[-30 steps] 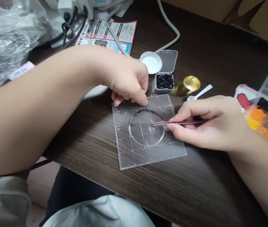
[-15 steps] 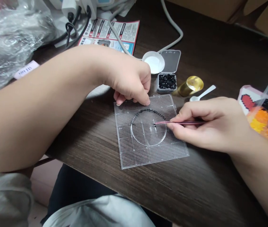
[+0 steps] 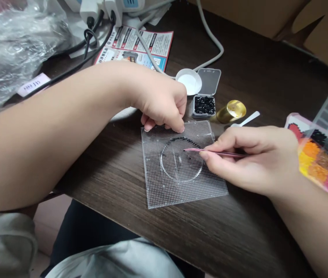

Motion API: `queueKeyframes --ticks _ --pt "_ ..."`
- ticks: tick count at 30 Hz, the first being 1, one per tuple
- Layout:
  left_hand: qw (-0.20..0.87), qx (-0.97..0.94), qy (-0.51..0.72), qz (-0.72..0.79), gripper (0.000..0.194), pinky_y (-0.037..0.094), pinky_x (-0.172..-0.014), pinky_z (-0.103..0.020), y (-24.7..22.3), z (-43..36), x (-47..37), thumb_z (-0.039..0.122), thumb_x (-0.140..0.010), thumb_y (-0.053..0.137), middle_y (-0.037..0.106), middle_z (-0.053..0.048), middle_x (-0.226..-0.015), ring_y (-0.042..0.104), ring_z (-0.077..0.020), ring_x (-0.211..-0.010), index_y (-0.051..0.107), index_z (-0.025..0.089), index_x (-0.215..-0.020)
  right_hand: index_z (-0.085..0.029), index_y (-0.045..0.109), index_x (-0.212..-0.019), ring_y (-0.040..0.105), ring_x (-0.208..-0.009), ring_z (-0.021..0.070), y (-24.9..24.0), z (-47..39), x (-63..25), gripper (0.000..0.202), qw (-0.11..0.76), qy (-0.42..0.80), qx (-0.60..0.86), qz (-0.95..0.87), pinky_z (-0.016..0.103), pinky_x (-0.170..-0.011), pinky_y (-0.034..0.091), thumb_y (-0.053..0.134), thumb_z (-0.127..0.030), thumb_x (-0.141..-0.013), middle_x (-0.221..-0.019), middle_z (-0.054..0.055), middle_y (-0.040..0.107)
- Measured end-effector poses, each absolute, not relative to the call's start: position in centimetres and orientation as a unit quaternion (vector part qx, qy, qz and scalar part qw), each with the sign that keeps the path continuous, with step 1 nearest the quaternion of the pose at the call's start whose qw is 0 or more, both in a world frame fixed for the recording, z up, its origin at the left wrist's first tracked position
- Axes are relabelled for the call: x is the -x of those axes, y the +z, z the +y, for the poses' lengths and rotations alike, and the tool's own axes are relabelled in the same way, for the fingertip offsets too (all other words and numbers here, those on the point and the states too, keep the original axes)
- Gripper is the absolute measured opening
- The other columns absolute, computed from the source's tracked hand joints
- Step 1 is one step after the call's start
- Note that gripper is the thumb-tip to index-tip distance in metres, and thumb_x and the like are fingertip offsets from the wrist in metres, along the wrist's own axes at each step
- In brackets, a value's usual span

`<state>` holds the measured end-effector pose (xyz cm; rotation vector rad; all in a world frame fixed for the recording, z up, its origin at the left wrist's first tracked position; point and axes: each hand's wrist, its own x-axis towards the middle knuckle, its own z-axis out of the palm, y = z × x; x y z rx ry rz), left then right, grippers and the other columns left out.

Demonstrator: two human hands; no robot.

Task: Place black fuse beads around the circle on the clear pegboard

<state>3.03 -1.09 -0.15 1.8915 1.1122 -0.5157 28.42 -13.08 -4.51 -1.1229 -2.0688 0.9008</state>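
Note:
A clear square pegboard lies on the dark table, with a clear ring on it. Black beads line the far arc of this ring. My left hand is closed, its curled fingers and thumb gripping the board's far edge. In my right hand a pair of pink tweezers is pinched, pointing left over the inside of the ring. A small dark bit shows at the tweezers' tip, too small to name for certain. Beyond the board stands an open clear box of black beads.
Behind the board are a white round dish, a gold cylinder and a white spoon. A compartment box of coloured beads sits at right. Cables, a printed leaflet and plastic wrap occupy the back.
My right hand has moved the tweezers' tip slightly left and toward the ring's far arc. The left hand keeps its place on the board's edge. The whole view has shifted a little.

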Motion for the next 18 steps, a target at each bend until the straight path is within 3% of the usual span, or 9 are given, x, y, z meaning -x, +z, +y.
queueKeyframes --ticks 2,5,12,18 --pt "0.435 -0.754 -0.206 0.447 0.051 0.048 -0.050 -0.031 -0.3 -1.1 -3.1 0.033 -0.114 0.079 0.063 0.003 -0.049 0.067 -0.0183 -0.043 0.069 0.026 -0.065 -0.026 0.086 -0.083 0.054 -0.047 0.0142 -4.4 -13.8 -27.6 0.022 0.309 0.322 0.394 -0.804 0.031 -0.044 0.041 0.091 -0.025 -0.105 -0.057 -0.002 0.067" --pt "0.435 -0.751 -0.207 0.452 0.049 0.046 -0.053 -0.032 -0.4 -1.2 -3.2 0.034 -0.113 0.079 0.060 0.003 -0.048 0.064 -0.0172 -0.042 0.067 0.025 -0.066 -0.023 0.087 -0.085 0.053 -0.047 0.0125 -4.3 -14.6 -26.5 0.023 0.283 0.286 0.372 -0.837 0.031 -0.044 0.039 0.083 -0.018 -0.108 -0.058 -0.002 0.067" --pt "0.419 -0.750 -0.213 0.465 0.045 0.052 -0.069 -0.038 -0.5 -1.2 -3.4 0.041 -0.110 0.080 0.061 0.001 -0.055 0.065 -0.0183 -0.053 0.066 0.024 -0.071 -0.022 0.086 -0.087 0.053 -0.049 0.0136 -4.6 -14.9 -25.5 0.025 0.265 0.286 0.391 -0.834 0.033 -0.045 0.038 0.079 -0.020 -0.111 -0.060 0.000 0.069" --pt "0.414 -0.761 -0.213 0.453 0.044 0.052 -0.068 -0.034 -0.3 -1.3 -3.3 0.042 -0.110 0.078 0.058 0.003 -0.053 0.065 -0.0163 -0.054 0.064 0.024 -0.072 -0.020 0.087 -0.087 0.054 -0.049 0.0141 -4.5 -14.7 -25.8 0.025 0.265 0.285 0.387 -0.836 0.034 -0.045 0.038 0.078 -0.019 -0.111 -0.060 0.002 0.069"
